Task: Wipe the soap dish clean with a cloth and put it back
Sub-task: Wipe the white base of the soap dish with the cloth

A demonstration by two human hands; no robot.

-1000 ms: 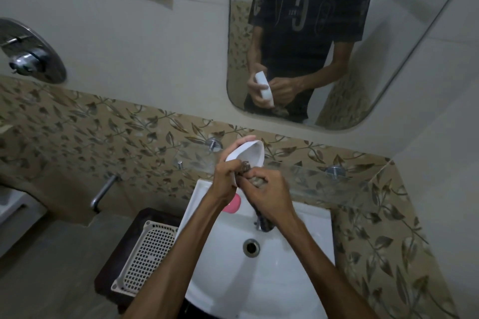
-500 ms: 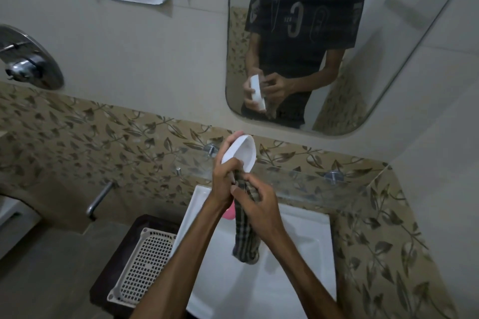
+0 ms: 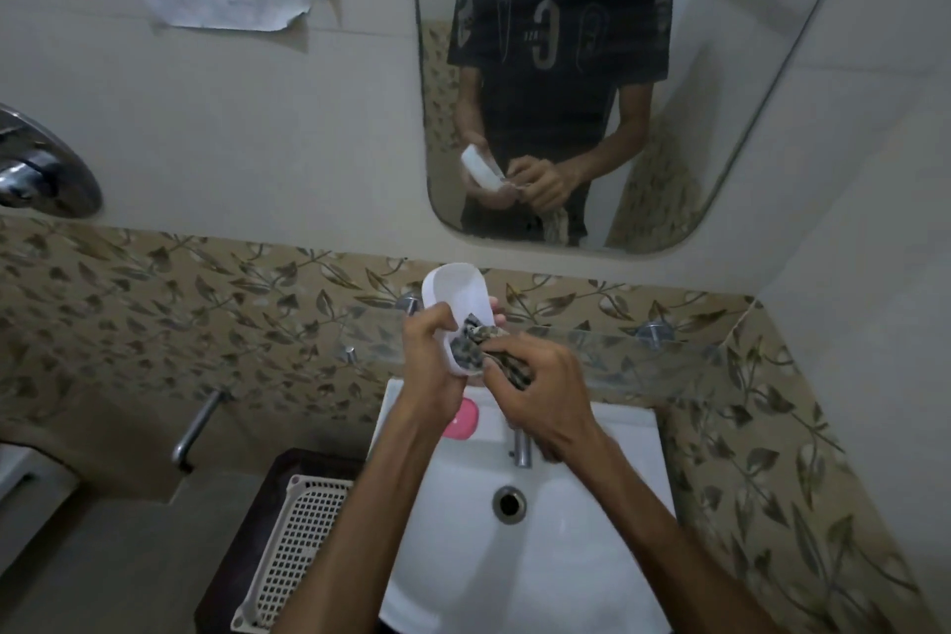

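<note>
My left hand [image 3: 435, 360] holds a white oval soap dish [image 3: 458, 296] upright above the back of the basin, its hollow side facing me. My right hand [image 3: 540, 396] grips a dark checked cloth [image 3: 489, 350], bunched up and pressed into the lower part of the dish. A pink bar of soap [image 3: 463, 420] lies on the basin's back ledge, partly hidden behind my left wrist.
A white wash basin [image 3: 592, 556] with a drain [image 3: 509, 504] and a tap [image 3: 521, 448] lies below my hands. A glass shelf [image 3: 669, 355] runs along the tiled wall. A white perforated basket [image 3: 293, 551] sits on a dark stool at the left. A mirror [image 3: 720, 67] hangs above.
The cloth hung down from my right hand half a second ago; now it is bunched inside the dish. The dish has turned its hollow side toward me.
</note>
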